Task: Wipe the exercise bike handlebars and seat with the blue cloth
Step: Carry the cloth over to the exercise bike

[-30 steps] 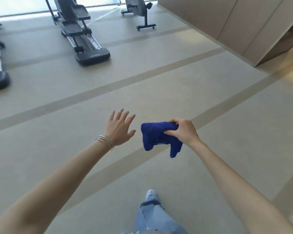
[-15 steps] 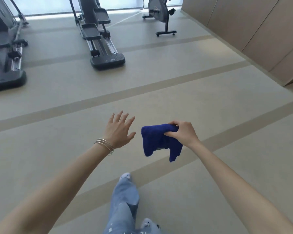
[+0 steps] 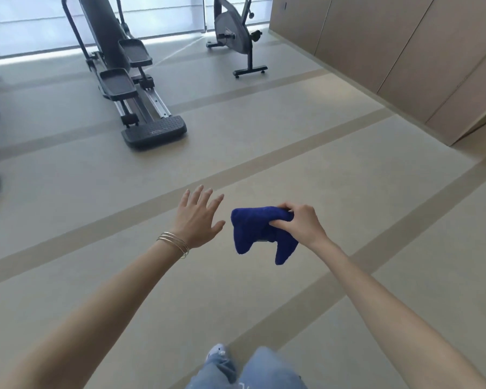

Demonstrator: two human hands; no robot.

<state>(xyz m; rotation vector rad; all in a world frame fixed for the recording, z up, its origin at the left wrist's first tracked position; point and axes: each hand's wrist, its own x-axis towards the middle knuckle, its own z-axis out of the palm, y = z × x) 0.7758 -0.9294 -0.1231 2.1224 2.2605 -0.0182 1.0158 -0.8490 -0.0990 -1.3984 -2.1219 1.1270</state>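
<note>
Pale gym flooring (image 3: 320, 169) crossed by darker bands filled most of the view, with wood-panelled cabinets (image 3: 404, 51) along the right wall and a bright window behind the machines. We held the blue cloth (image 3: 253, 234) bunched in the right hand (image 3: 298, 224), thumb and fingers pinched on its upper fold while two corners hung loose beneath; it was carried in the air, well apart from the exercise bike (image 3: 233, 32) standing at the far end near the window. Our left hand (image 3: 198, 217) was spread open and empty just beside the cloth, touching nothing, with thin bangles (image 3: 174, 242) at the wrist. An elliptical trainer (image 3: 129, 80) stood to the left of the bike. We judged the cloth to be light, soft and limp, draping wherever unsupported, so a broad palm grip over a folded pad would serve better for wiping than the present pinch. The bike's handlebars and seat lay above the frame edge and could not be assessed; no wiping had yet begun.
</note>
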